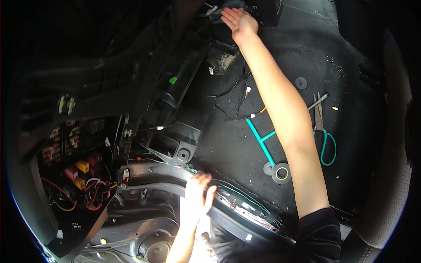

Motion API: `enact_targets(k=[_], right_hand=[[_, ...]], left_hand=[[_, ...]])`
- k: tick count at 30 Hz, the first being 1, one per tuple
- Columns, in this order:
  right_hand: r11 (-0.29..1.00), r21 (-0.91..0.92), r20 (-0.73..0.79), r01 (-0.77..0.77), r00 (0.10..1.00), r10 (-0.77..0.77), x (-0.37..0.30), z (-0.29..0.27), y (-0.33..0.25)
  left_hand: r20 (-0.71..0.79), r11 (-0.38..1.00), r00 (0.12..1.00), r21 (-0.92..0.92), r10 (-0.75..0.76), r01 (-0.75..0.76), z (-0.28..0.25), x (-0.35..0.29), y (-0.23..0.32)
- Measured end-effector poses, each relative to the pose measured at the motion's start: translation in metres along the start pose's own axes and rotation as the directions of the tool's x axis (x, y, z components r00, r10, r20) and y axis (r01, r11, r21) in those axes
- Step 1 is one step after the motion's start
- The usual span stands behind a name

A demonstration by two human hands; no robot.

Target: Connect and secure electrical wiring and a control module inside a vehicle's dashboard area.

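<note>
So this is somebody leaning into a car footwell, bare hands, short black sleeve. The right hand is way up at the far end, arm stretched right across the floor, palm showing and fingers straight out, open. It looks like the fingertips meet a dark part up there, but it's murky, so I wouldn't swear to actual contact. The left hand is near, over the door sill, washed out by sun, thumb spread away from loosely bent fingers, nothing visible in it. Thin wires run along the sill just to its right.

On the floor, left of the right forearm, there's a teal T-handle with its stem going under the arm, plus a black tape roll near its lower end. Farther off, loose black cable ends in a white connector. Teal-handled scissors lie right of the arm, with a grey disc beyond them. Far left is an exposed fuse box with a tangle of coloured wires below.
</note>
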State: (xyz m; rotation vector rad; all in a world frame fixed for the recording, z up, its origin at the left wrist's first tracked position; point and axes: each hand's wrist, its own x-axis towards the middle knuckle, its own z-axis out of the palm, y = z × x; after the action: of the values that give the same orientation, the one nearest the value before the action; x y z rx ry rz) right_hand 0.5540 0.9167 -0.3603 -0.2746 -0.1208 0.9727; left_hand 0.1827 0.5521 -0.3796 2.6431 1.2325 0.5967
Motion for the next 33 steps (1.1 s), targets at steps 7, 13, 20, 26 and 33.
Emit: enact_targets(k=[7, 13, 20, 26, 33], right_hand=[[0.997, 0.049, 0.335, 0.064, 0.939, -0.077, 0.059, 0.035, 0.012], [1.0, 0.028, 0.234, -0.004, 0.972, -0.003, 0.068, 0.022, -0.003], [0.956, 0.274, 0.372, 0.109, 0.904, -0.209, 0.069, 0.035, 0.042], [0.912, 0.402, 0.306, 0.08, 0.927, -0.216, 0.07, 0.066, 0.072], [0.969, 0.247, 0.047, 0.026, 0.998, -0.039, 0.048, 0.043, 0.041]], left_hand=[[0.002, 0.973, 0.975, -0.063, -0.224, 0.224, 0.016, -0.028, 0.008], [-0.045, 0.977, 0.978, -0.077, -0.203, 0.2, 0.022, -0.028, 0.004], [-0.073, 0.974, 0.976, -0.114, -0.205, 0.196, 0.028, -0.028, -0.004], [-0.064, 0.973, 0.974, -0.102, -0.217, 0.21, 0.031, -0.03, -0.008], [-0.08, 0.986, 0.988, -0.11, -0.134, 0.124, 0.028, -0.035, -0.01]])
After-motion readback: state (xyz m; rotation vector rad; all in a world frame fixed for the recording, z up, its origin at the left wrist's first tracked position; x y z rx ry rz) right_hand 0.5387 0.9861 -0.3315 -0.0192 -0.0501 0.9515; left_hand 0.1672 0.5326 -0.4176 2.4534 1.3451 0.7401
